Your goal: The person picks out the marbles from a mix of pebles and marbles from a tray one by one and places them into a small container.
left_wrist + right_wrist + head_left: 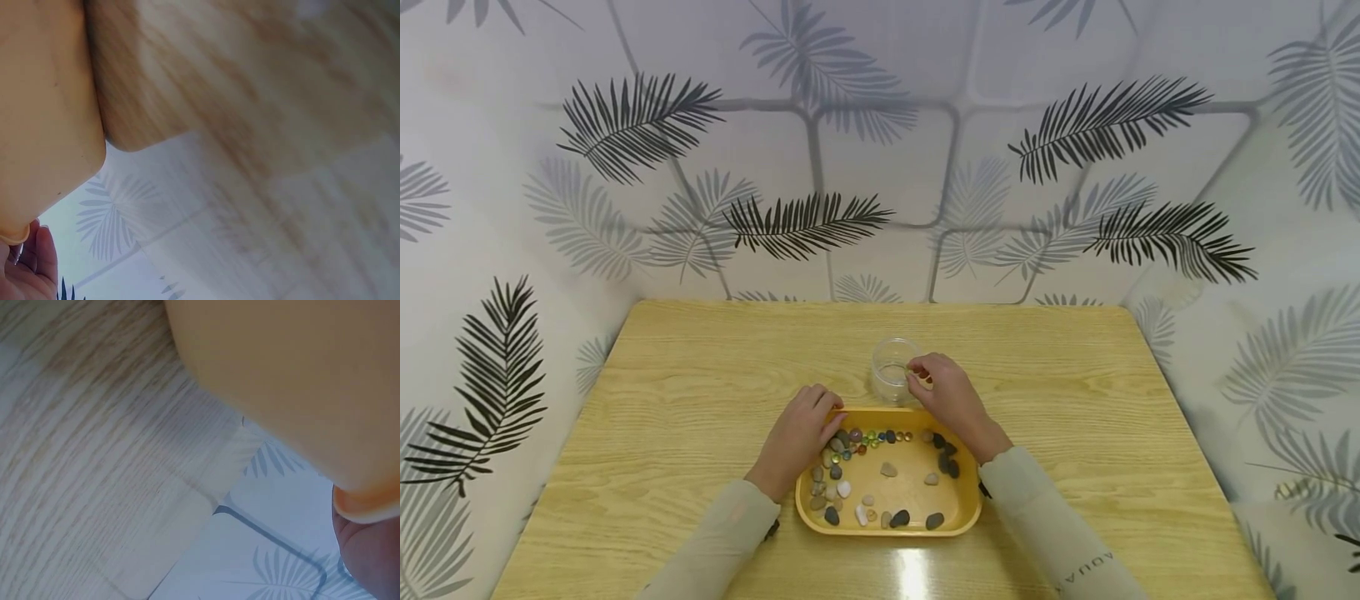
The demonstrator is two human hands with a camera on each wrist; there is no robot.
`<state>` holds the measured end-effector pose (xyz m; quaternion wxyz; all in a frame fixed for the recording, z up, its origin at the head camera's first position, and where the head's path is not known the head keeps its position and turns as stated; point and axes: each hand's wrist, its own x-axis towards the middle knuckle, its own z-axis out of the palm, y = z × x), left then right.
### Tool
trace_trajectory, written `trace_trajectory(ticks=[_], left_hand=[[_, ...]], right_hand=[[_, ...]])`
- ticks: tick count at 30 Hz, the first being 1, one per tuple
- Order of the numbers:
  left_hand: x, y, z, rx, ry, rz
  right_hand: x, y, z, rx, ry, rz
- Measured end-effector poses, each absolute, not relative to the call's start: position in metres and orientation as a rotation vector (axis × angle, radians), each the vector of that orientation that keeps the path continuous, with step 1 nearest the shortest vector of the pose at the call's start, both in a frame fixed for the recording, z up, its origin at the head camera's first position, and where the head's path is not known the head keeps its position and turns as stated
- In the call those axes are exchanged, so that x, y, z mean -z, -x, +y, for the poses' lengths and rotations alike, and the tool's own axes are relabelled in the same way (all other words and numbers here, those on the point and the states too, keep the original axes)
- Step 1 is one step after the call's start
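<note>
A yellow plastic tray stands on the table with pebbles and glass marbles inside. My left hand grips the tray's far left corner. The left wrist view shows its fingers beside the tray's rim. Just beyond the tray is a clear round cup. At the cup's right side is my right hand, thumb and fingers bent close together by the rim. Whether anything small sits between its fingertips is too small to tell. The right wrist view shows only part of this hand, behind the tray's edge.
Dark stones lie at the tray's right end, grey pebbles along its left side, and a row of marbles near the far wall. The wooden table meets leaf-patterned cloth at the back and sides.
</note>
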<state>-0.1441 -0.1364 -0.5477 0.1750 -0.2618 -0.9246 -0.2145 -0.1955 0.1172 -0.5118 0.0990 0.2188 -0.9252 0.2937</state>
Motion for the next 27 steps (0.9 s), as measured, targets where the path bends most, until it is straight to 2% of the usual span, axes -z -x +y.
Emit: trace_trajectory(ticks=[27], left_hand=[[0.5449,0.1430,-0.1359,0.597,0.739,-2.620]], right_hand=[[0.5096,0.1942,0.1208,-0.913,-0.657,-2.701]])
